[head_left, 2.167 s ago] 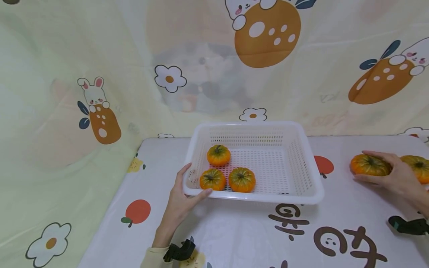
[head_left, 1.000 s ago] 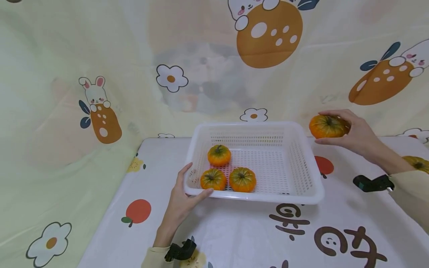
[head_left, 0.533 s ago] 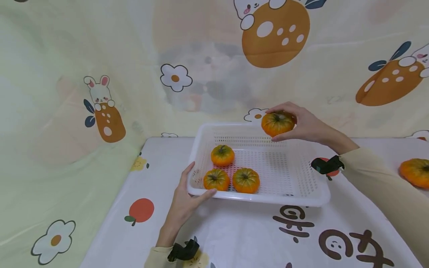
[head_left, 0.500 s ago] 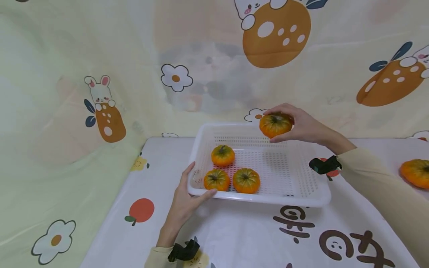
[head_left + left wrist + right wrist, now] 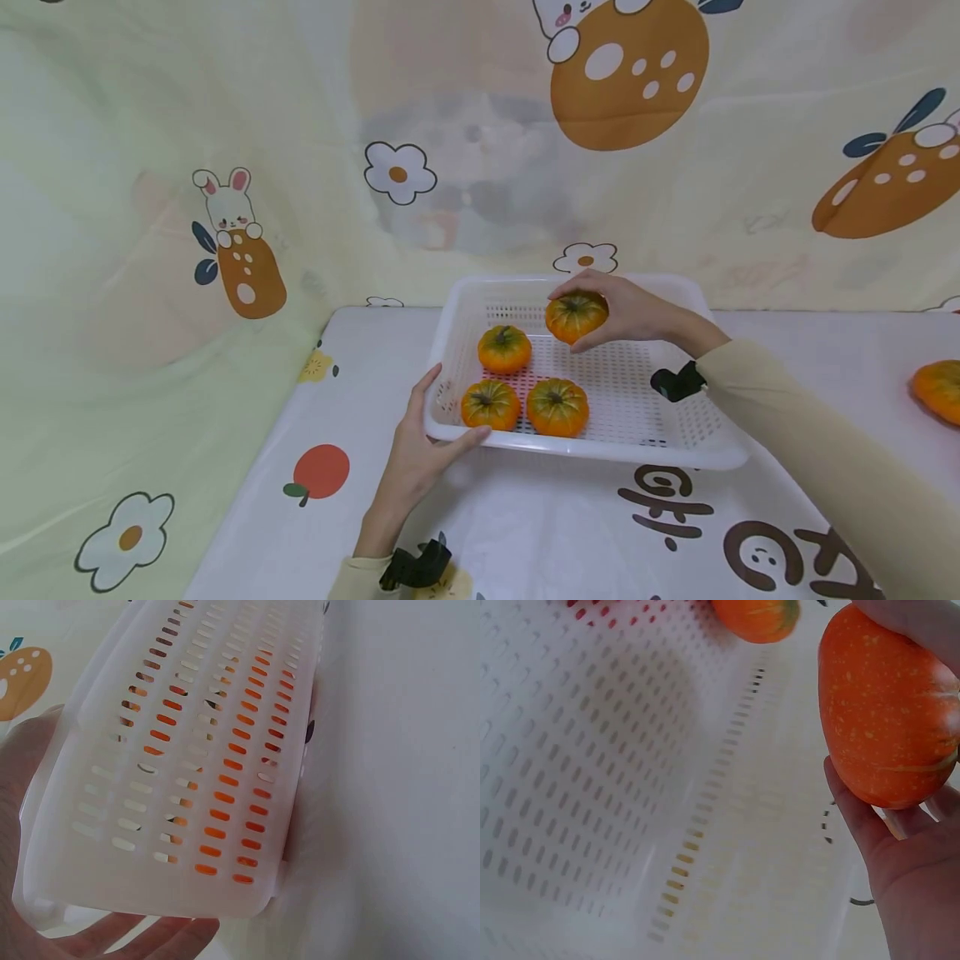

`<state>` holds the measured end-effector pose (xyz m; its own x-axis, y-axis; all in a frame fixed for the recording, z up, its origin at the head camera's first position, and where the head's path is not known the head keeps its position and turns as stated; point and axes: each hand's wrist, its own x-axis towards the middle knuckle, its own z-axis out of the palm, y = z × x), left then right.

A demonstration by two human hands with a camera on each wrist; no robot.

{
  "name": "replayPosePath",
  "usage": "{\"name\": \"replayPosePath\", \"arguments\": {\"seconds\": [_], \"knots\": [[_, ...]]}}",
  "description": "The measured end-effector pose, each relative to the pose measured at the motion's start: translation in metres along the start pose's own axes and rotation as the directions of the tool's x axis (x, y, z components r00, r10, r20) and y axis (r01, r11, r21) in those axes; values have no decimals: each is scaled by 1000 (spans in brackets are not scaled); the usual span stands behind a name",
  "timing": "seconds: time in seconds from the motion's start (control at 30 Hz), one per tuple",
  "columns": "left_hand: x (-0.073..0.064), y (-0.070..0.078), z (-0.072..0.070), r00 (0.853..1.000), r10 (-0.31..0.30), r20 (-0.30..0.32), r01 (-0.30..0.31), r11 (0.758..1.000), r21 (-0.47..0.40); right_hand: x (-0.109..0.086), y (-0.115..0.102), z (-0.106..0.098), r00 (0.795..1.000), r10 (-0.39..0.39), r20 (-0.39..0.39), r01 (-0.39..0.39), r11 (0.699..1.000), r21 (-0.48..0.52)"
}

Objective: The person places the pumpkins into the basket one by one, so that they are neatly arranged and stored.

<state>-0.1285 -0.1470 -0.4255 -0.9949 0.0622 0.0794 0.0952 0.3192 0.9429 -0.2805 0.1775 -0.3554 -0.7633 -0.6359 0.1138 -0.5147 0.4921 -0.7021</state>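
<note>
My right hand (image 5: pixel 630 310) grips a small orange-and-green pumpkin (image 5: pixel 576 317) between thumb and fingers, over the back middle of the white basket (image 5: pixel 645 454). In the right wrist view the held pumpkin (image 5: pixel 889 712) shows its orange side, with the basket's perforated floor beyond. Three more pumpkins lie in the basket's left half: one behind (image 5: pixel 504 349), one at the front left corner (image 5: pixel 491 405) and one beside that (image 5: pixel 557 407). My left hand (image 5: pixel 416 458) holds the basket's front left corner, thumb on the front rim. The left wrist view shows its fingers (image 5: pixel 180 937) at the perforated wall.
Another pumpkin (image 5: pixel 939 392) lies on the table at the right edge of the head view. The table wears a white printed cloth (image 5: pixel 525 525). A patterned curtain (image 5: pixel 480 208) hangs directly behind the basket and along the left side.
My right hand has picked up a pumpkin from the right of the table, carried it left over the basket's rim and lowered it. The left hand has stayed on the basket corner.
</note>
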Motion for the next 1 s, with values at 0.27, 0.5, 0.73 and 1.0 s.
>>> {"name": "replayPosePath", "arguments": {"seconds": [0.27, 0.5, 0.73, 1.0], "knots": [[0, 1, 1, 1000, -7, -8, 7, 1000, 9, 9, 11, 17, 998, 26, 53, -25, 999, -22], [-1, 0, 0, 1000, -11, -8, 11, 1000, 7, 15, 22, 33, 991, 89, 102, -84, 995, -56], [0, -1, 1, 1000, -18, -4, 18, 1000, -2, 18, 27, 46, 980, 124, 153, -112, 990, -82], [0, 0, 1, 1000, -15, -5, 15, 1000, -1, 24, 27, 49, 981, 117, 157, -107, 992, -72]]}}
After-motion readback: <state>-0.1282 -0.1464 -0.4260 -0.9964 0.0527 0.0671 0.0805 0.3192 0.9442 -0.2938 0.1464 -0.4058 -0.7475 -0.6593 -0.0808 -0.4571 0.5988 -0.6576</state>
